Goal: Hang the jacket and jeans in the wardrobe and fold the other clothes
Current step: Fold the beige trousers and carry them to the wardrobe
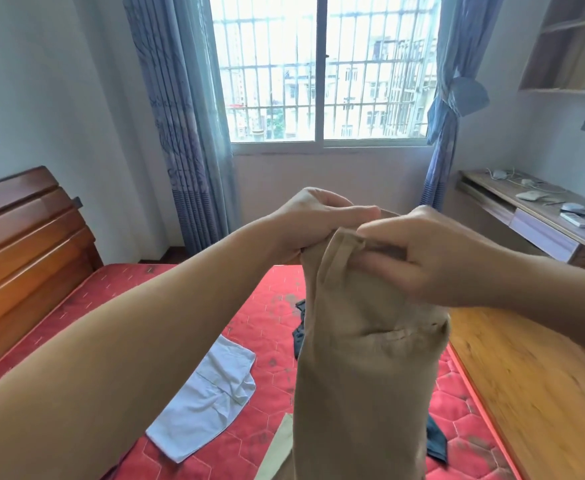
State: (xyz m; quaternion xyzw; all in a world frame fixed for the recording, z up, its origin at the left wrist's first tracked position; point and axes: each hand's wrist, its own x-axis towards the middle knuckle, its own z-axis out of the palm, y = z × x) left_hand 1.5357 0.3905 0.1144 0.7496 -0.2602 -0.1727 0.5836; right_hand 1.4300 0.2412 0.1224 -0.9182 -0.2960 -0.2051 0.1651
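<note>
Both hands, left (313,220) and right (426,258), pinch the trousers (363,375) waistband above the bed (277,368); best align seams before folding.

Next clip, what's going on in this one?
A person stands at the foot of a bed, holding up a pair of tan trousers by the waistband. The left hand and the right hand both pinch the top edge close together, near a belt loop, so the trousers hang down over the red mattress. A white shirt lies flat on the mattress, and dark clothing shows partly behind the trousers. Nothing looks folded yet.
</note>
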